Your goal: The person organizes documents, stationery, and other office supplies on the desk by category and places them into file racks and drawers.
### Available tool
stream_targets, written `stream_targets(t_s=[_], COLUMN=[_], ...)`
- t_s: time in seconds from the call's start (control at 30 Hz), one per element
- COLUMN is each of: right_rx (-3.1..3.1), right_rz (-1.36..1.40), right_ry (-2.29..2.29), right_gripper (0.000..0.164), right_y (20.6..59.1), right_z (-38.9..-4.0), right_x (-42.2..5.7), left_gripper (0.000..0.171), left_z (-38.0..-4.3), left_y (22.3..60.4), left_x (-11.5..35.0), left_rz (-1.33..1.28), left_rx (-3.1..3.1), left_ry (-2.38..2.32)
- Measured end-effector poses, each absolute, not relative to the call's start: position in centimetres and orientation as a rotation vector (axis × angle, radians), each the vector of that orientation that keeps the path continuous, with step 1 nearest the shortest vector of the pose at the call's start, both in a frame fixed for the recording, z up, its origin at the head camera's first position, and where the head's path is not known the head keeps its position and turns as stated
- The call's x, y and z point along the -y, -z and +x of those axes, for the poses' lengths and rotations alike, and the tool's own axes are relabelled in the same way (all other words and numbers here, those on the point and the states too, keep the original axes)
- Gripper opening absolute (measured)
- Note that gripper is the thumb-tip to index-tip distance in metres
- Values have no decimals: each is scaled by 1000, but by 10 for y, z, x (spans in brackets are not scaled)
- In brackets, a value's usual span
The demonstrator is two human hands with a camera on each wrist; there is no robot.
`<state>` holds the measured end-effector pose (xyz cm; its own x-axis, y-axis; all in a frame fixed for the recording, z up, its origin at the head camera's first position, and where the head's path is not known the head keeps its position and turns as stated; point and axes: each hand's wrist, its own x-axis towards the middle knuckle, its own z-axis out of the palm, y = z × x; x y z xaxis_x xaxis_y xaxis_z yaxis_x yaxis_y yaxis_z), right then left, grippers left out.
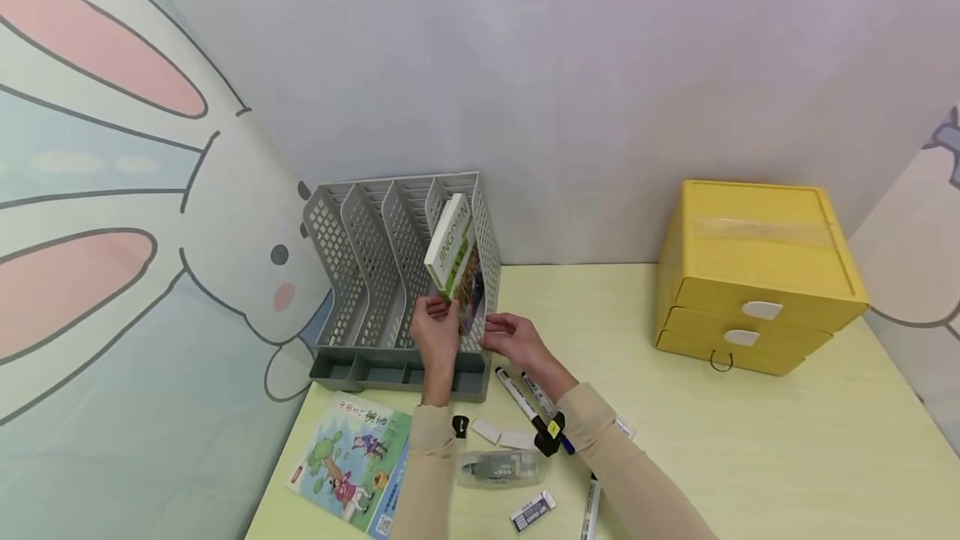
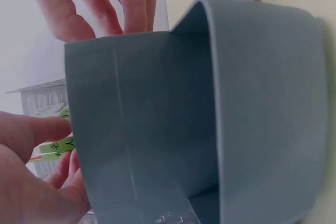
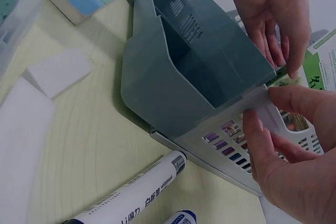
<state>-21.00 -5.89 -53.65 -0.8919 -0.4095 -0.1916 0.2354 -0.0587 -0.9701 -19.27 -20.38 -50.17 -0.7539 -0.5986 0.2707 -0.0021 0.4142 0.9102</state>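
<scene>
A grey desk file organizer (image 1: 360, 265) stands against the wall, with small trays along its front. Books with white and green spines (image 1: 448, 244) stand tilted in its rightmost slot. My left hand (image 1: 437, 332) pinches their lower front edge between thumb and fingers; in the left wrist view a tray wall partly covers this grip. On the organizer's right side panel, my right hand (image 3: 294, 166) holds the front edge, thumb near the top and fingers against the perforated outer face. Colourful pictures show through the panel's holes.
A picture booklet (image 1: 352, 461) lies in front of the organizer. Markers (image 1: 517, 394), white erasers (image 1: 486, 430), a black sharpener (image 1: 461, 426), a clear-cased item (image 1: 498, 469) and a boxed eraser (image 1: 533, 512) lie about the forearms. Yellow drawers (image 1: 757, 273) stand at right.
</scene>
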Motion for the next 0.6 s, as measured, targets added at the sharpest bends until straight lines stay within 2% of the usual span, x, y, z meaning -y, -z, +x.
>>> stream_targets(t_s=[0.6], right_rx=[-1721], right_rz=[-156], right_ry=[2016], right_gripper=[57], right_y=[536], right_z=[-211], right_x=[57], left_gripper=[21], left_z=[-134], left_y=[496], left_x=[207], left_rz=[444], left_rx=[2042], left_ry=[1413])
